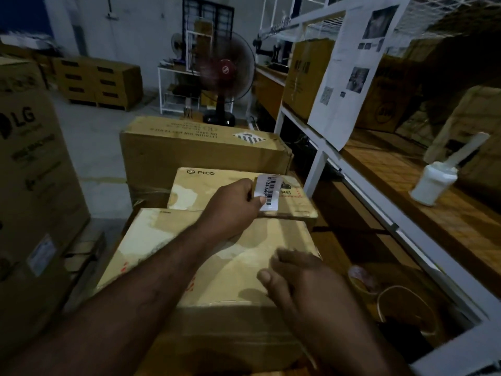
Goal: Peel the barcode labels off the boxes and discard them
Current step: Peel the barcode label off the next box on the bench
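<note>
barcode label point(268, 192): white strip, printed bars and code, pinched between thumb and fingers of the left hand point(233, 206). it sits at the fingertips, over the right part of the pico box point(211, 189). whether its far end is still stuck to the cardboard cannot be told; the near end is lifted and bent.

handling, judged: thin, light, limp paper with adhesive on the back. likely to tear if pulled sharply and to cling to skin or fold onto itself. best held at the freed edge, close to the peel line, and drawn low and slow along its length.

orientation: long axis runs from just past the fingertips back toward the wrist, slightly slanted; the printed face is up, toward the camera, text running along the length.

left hand: thumb and fingers closed on the label.

right hand point(301, 278): loosely curled on the top of the near box point(217, 267), holding nothing visible; fingers partly hidden, so full closure cannot be told.

near box: pale torn patches on its top, no label visible on it.

beyond the fingertips: a longer carton point(200, 147), then a standing fan point(225, 74). right of both hands: white shelving point(320, 150). below the right hand, a bin point(406, 308), a possible discard point.
</note>
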Action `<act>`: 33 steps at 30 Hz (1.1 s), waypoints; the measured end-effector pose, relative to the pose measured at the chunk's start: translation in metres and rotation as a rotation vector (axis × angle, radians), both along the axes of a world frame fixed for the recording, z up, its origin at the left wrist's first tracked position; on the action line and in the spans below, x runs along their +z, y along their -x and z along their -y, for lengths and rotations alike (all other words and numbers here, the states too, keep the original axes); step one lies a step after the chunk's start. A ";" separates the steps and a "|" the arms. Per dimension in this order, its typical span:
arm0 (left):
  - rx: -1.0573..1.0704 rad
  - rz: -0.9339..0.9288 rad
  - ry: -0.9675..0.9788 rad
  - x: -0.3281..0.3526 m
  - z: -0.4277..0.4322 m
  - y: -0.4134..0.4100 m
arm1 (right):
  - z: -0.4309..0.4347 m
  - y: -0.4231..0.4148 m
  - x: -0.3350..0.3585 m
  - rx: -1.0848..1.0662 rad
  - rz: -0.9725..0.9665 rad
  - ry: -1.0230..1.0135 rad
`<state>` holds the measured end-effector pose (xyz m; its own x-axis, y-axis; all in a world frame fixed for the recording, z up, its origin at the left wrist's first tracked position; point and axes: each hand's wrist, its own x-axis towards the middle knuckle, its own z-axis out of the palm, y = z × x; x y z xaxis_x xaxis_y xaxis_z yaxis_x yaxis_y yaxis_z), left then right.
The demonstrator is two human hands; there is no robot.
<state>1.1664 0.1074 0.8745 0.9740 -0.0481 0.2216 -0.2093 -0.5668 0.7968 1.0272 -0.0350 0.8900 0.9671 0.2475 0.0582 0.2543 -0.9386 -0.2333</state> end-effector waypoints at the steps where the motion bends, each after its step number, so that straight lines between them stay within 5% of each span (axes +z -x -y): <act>1: 0.006 0.009 -0.037 0.000 0.000 -0.001 | 0.001 0.003 0.002 0.003 -0.053 0.029; 9: -0.006 0.026 -0.042 0.001 0.000 0.002 | -0.021 -0.060 -0.012 -0.027 -0.071 0.058; 17: 0.009 0.012 0.023 -0.002 0.000 0.002 | 0.018 -0.004 0.004 -0.011 -0.115 0.120; 21: 0.013 0.024 0.011 0.000 0.001 0.001 | 0.002 -0.048 -0.012 -0.093 0.017 0.099; 27: 0.015 0.025 -0.012 0.000 0.001 -0.001 | -0.021 -0.031 -0.011 0.136 -0.031 0.032; 31: 0.014 0.032 0.016 0.000 0.001 0.001 | 0.002 -0.026 -0.002 -0.030 -0.067 -0.168; 33: -0.007 0.012 0.113 0.003 -0.001 0.005 | 0.007 -0.047 -0.004 -0.088 0.029 -0.096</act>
<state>1.1612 0.1085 0.8771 0.9710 -0.0289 0.2372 -0.2224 -0.4716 0.8533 1.0741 -0.0423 0.8862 0.9824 0.1536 0.1061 0.1798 -0.9314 -0.3166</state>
